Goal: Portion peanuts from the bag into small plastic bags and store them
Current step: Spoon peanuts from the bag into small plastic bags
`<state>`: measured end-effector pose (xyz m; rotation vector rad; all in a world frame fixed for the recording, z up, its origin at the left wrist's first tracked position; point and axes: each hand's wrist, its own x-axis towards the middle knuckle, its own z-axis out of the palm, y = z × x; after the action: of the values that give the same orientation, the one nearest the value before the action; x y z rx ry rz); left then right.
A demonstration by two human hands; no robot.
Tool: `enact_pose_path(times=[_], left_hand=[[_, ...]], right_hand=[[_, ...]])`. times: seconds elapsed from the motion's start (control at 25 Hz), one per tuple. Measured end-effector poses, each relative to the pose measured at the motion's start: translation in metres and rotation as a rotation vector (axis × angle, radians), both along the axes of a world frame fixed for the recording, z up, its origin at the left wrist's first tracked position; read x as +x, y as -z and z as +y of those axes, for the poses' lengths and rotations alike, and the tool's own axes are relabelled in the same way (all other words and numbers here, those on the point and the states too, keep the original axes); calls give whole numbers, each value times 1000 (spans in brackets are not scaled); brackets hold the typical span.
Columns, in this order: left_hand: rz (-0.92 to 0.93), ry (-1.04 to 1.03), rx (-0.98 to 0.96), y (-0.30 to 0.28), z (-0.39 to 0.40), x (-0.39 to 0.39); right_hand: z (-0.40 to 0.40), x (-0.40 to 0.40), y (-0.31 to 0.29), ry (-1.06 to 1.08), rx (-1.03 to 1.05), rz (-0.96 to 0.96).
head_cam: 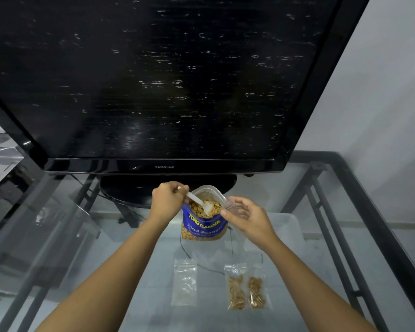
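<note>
Head view showed a glass table with a black metal frame, and a large black Samsung television standing at its far side. Just in front of the television's base stood the blue peanut bag, upright and open at the top, with peanuts visible inside. The left hand had its fingers curled round the handle of a white plastic spoon, whose bowl lay in the peanuts at the bag's mouth. The right hand pinched a clear small plastic bag between thumb and fingers, just beside the peanut bag's right edge; the two hands were apart, one on each side of the bag. Nearer the person, on the glass, lay an empty small bag flat, and to its right two filled small bags side by side, each holding peanuts. A thin black cable ran under the glass between them.
</note>
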<state>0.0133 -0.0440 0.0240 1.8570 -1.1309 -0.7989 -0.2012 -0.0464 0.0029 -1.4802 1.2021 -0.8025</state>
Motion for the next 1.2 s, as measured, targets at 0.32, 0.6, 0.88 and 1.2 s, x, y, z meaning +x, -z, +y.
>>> enact_pose_path(times=[0.32, 0.6, 0.88, 1.2], left_hand=[[281, -90, 94, 5, -1, -4], [451, -208, 78, 8, -2, 12], [487, -285, 56, 10, -4, 37], [438, -178, -57, -28, -7, 38]], right_hand=[[1, 0, 1, -16, -6, 58], [1, 0, -5, 65, -95, 124], [-12, 11, -15, -18, -265, 395], [-9, 30, -16, -37, -300, 388]])
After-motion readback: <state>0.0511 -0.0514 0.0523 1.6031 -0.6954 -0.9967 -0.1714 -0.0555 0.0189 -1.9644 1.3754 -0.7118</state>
